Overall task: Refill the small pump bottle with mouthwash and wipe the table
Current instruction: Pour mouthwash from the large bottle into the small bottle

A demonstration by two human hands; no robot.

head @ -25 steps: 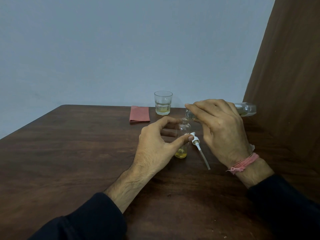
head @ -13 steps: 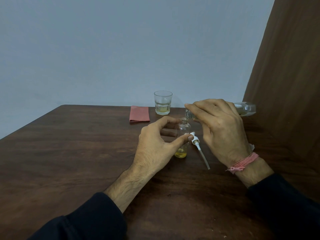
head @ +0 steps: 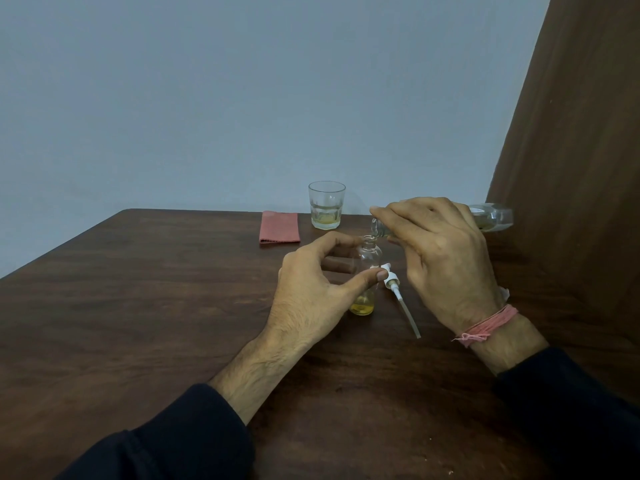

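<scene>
The small clear pump bottle (head: 367, 268) stands upright on the dark wooden table (head: 138, 306) with a little yellow liquid at its bottom. My left hand (head: 311, 292) curls around it, thumb and fingers on its sides. My right hand (head: 443, 258) holds the clear mouthwash bottle (head: 491, 218) tipped almost level, its open mouth just above the small bottle's neck. The white pump head with its tube (head: 401, 299) lies on the table just right of the small bottle.
A folded pink cloth (head: 280, 226) lies at the table's far edge. Beside it stands a glass (head: 326, 205) with a little yellowish liquid. A small brown cap (head: 337, 265) rests behind my left hand. A brown panel (head: 571, 133) rises on the right.
</scene>
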